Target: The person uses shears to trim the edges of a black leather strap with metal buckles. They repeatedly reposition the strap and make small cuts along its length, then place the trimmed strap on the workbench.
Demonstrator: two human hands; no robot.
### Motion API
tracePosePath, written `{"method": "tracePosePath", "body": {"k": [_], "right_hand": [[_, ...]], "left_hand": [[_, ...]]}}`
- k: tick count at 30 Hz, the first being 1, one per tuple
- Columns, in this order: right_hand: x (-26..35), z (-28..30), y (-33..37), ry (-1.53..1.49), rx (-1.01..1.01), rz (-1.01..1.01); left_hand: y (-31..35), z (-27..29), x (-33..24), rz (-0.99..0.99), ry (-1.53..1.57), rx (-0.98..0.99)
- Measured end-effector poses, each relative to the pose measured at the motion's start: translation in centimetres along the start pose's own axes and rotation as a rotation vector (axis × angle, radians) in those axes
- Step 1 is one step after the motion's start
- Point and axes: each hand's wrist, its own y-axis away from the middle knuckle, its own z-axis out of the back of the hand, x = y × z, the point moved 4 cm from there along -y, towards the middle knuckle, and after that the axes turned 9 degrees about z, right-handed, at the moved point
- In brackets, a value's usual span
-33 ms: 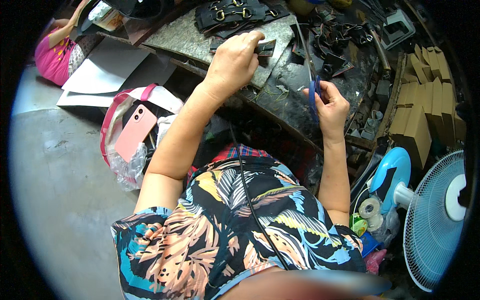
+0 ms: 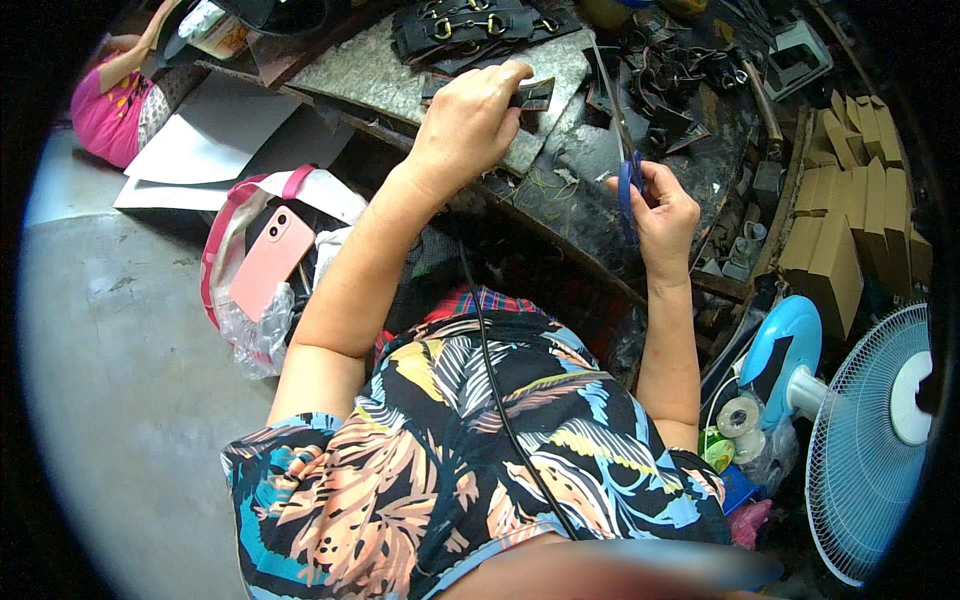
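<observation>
hardly anything has moved since the earlier frame; from my remote seat i see the left hand (image 2: 468, 120) curled nearly into a fist on a dark strap (image 2: 541, 95) at the grey board (image 2: 350, 78), the right hand (image 2: 664, 215) wrapped round scissors (image 2: 627, 182); i judge the strap light and bendy, best pinched near its end, both grips unchanged

And not one word or number could be read out there! The pale package (image 2: 218, 36) up at the far left flashed some print, far too small to make out, and the pink shirt (image 2: 108, 110) below it wore yellow marks, just as unreadable.
</observation>
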Motion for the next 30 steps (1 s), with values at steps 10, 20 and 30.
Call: {"method": "tracePosePath", "body": {"k": [10,20,30], "right_hand": [[0.1,0.4,0.2,0.059,0.032,-0.080],[0.3,0.0,0.2,0.035,0.063,-0.056],[-0.1,-0.1,0.4,0.080,0.060,-0.028]], "left_hand": [[-0.4,-0.4,0.6,-0.143,-0.072,-0.022],[-0.4,2.0,0.7,0.326,0.762,0.244],[-0.3,3.1,-0.6,0.293,0.733,0.169]]}}
